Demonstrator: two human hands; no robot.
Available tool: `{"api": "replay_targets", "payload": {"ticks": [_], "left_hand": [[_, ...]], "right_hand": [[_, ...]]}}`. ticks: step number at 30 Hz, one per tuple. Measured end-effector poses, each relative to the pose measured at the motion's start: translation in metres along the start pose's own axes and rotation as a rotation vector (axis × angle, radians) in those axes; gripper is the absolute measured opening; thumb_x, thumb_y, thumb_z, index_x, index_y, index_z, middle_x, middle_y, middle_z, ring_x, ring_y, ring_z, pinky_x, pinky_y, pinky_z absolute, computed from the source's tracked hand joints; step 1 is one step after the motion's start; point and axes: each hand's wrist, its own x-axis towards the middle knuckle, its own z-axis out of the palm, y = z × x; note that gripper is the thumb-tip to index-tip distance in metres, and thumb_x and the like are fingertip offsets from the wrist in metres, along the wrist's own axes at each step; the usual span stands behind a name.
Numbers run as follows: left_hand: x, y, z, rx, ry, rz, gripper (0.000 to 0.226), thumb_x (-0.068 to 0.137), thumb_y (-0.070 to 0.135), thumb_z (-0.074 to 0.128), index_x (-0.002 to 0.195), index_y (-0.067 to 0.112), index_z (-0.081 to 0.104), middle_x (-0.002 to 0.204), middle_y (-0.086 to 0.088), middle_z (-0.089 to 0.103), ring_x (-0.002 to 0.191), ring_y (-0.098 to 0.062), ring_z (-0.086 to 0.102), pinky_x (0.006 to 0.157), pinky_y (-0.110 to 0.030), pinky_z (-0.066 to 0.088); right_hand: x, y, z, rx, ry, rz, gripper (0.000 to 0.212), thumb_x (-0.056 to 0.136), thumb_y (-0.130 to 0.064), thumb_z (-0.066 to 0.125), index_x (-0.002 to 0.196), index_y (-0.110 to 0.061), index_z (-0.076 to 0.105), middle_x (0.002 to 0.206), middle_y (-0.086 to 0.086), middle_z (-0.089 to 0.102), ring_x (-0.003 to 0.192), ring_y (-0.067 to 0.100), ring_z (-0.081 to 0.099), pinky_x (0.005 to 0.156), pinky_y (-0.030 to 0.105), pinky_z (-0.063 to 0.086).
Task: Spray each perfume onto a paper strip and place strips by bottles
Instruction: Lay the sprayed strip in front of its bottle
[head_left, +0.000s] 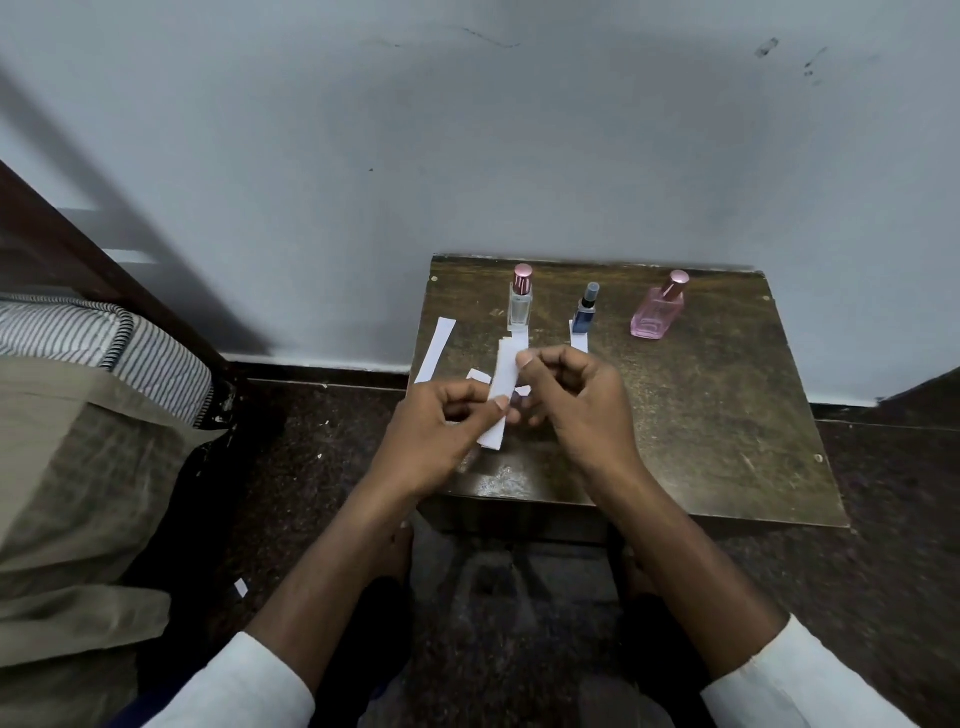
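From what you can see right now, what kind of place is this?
Probably a bedroom in a home, not a shop or lab. A bed with a striped mattress stands at the left, and a small worn wooden table is pushed against a scuffed painted wall.

The person wears a long-sleeved white top. Both sleeves, the left sleeve (244, 686) and the right sleeve (795, 680), are pushed up, ending in soft rounded cuffs and leaving the forearms bare. No watch, ring or bracelet shows on the left hand (431, 436) or the right hand (576, 400). Short, plain fingernails show on the thumbs. Lower down, dark trousers (363, 649) cover the legs.
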Motion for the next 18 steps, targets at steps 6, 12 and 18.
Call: {"api": "replay_targets", "payload": {"ticks": [6, 12, 18], "left_hand": [[0.006, -0.002, 0.007, -0.372, 0.26, -0.128, 0.02, 0.092, 0.027, 0.086, 0.102, 0.01, 0.085, 0.09, -0.004, 0.085, 0.066, 0.001, 0.073, 0.058, -0.014, 0.053], [0.006, -0.002, 0.016, -0.393, 0.27, -0.164, 0.018, 0.091, 0.025, 0.088, 0.096, 0.008, 0.086, 0.084, -0.009, 0.084, 0.068, -0.009, 0.077, 0.059, -0.021, 0.059], [0.005, -0.001, 0.018, -0.379, 0.272, -0.199, 0.02, 0.091, 0.025, 0.088, 0.098, 0.007, 0.086, 0.088, -0.012, 0.084, 0.07, -0.014, 0.078, 0.06, -0.021, 0.06]], "right_hand": [[-0.012, 0.0, -0.011, -0.502, -0.047, -0.449, 0.035, 0.088, -0.042, 0.085, 0.115, -0.025, 0.073, 0.097, -0.013, 0.074, 0.084, 0.007, 0.07, 0.075, 0.02, 0.057], [-0.02, 0.005, -0.011, -0.831, -0.201, -0.912, 0.021, 0.092, -0.017, 0.084, 0.109, -0.006, 0.077, 0.111, 0.01, 0.071, 0.098, 0.029, 0.066, 0.085, 0.041, 0.056], [-0.018, 0.009, -0.012, -0.906, -0.167, -0.962, 0.009, 0.1, -0.01, 0.073, 0.105, -0.004, 0.077, 0.099, 0.008, 0.074, 0.085, 0.029, 0.062, 0.07, 0.044, 0.055]]}}
